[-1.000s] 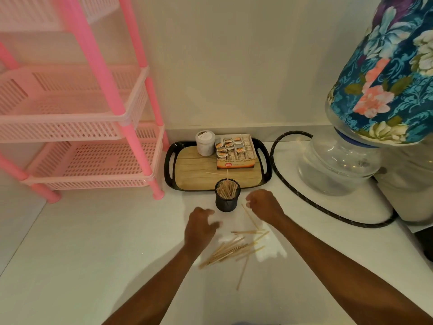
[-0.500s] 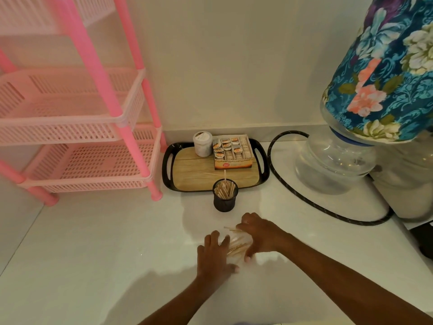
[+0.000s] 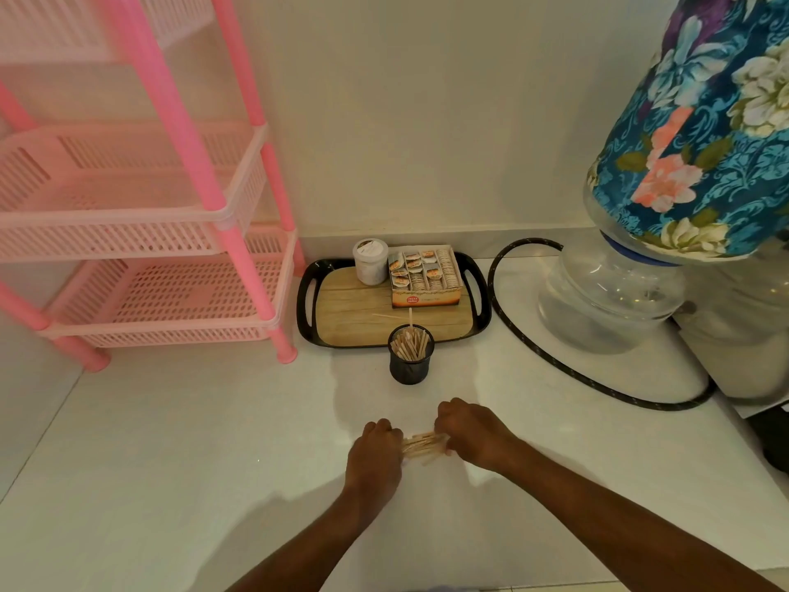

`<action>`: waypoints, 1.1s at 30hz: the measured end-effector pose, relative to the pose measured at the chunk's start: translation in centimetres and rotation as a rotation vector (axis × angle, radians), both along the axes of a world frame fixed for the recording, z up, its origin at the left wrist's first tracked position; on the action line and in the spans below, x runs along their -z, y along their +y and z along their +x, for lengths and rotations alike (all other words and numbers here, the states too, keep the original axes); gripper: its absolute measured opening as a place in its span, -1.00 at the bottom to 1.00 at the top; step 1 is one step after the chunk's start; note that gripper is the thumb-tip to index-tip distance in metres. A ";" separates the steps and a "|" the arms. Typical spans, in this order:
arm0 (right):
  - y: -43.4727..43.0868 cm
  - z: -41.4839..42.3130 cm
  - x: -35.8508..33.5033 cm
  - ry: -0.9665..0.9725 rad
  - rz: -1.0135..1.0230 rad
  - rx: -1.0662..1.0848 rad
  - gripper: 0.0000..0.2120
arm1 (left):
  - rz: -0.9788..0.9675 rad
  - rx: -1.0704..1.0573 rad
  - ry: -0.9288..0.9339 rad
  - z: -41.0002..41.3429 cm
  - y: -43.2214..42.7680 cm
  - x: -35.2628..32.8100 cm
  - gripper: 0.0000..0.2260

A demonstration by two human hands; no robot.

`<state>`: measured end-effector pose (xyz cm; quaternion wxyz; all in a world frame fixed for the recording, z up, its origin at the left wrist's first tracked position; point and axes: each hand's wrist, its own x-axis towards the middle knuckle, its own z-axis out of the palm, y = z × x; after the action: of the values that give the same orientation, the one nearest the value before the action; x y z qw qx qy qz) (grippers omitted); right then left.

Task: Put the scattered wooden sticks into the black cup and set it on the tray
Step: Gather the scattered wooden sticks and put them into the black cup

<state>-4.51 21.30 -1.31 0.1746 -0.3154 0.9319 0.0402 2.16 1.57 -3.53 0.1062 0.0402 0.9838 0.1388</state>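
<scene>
Head view: the black cup (image 3: pixel 411 354) stands upright on the white counter (image 3: pixel 170 442), just in front of the tray (image 3: pixel 480 309) and off it, its far rim overlapping the tray's near edge in the picture; it is already packed with wooden sticks standing on end, one of them poking up higher than the rest. In front of the cup, nearer the person, a bundle of wooden sticks (image 3: pixel 423 444) lies roughly level on the counter, gathered into one bunch; the left hand (image 3: pixel 375 455) closes on the bundle's left end with fingers curled, and the right hand (image 3: pixel 469 433) closes on its right end, knuckles up, so the sticks bridge the gap between the two hands; whether the bundle is lifted or resting on the counter cannot be told. Behind the cup, a single stick (image 3: pixel 386 317) lies flat on the tray's wooden floor; farther back on the tray sit a small white jar (image 3: pixel 370 261) and, touching it on the right, an open box of sachets (image 3: pixel 426 276). Left of the cup stands a pink plastic rack (image 3: pixel 141 207); right of the cup a black hose (image 3: pixel 555 356) curves across the counter around a clear water bottle (image 3: pixel 610 301) under a floral cover (image 3: pixel 700 134).
</scene>
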 end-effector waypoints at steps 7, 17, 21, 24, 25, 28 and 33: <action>-0.1 0.2 0.6 0.060 -0.008 -0.019 -0.76 | -0.013 0.017 0.029 -0.4 -0.2 0.0 -0.77; -0.3 0.7 1.5 0.081 -0.003 -0.030 -0.70 | -0.049 0.064 0.053 -0.3 -0.3 0.4 -0.76; -0.1 0.7 1.5 0.092 0.003 -0.069 -0.69 | -0.061 0.094 0.053 -0.4 -0.6 0.6 -0.75; 0.0 0.7 1.7 0.105 0.013 -0.106 -0.68 | -0.075 0.130 0.059 -0.3 -0.9 0.7 -0.75; 0.0 0.7 1.7 0.109 0.015 -0.118 -0.68 | -0.080 0.139 0.060 -0.4 -0.9 0.7 -0.75; 0.1 0.7 1.8 0.113 0.008 -0.146 -0.70 | -0.094 0.168 0.057 -0.6 -1.0 0.6 -0.74; 0.4 0.8 1.8 0.132 -0.002 -0.173 -0.66 | -0.119 0.196 0.038 -0.7 -1.2 0.2 -0.74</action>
<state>-3.70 21.65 -3.12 0.1084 -0.3915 0.9107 0.0747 1.42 0.33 -3.73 0.1027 0.1323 0.9835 0.0680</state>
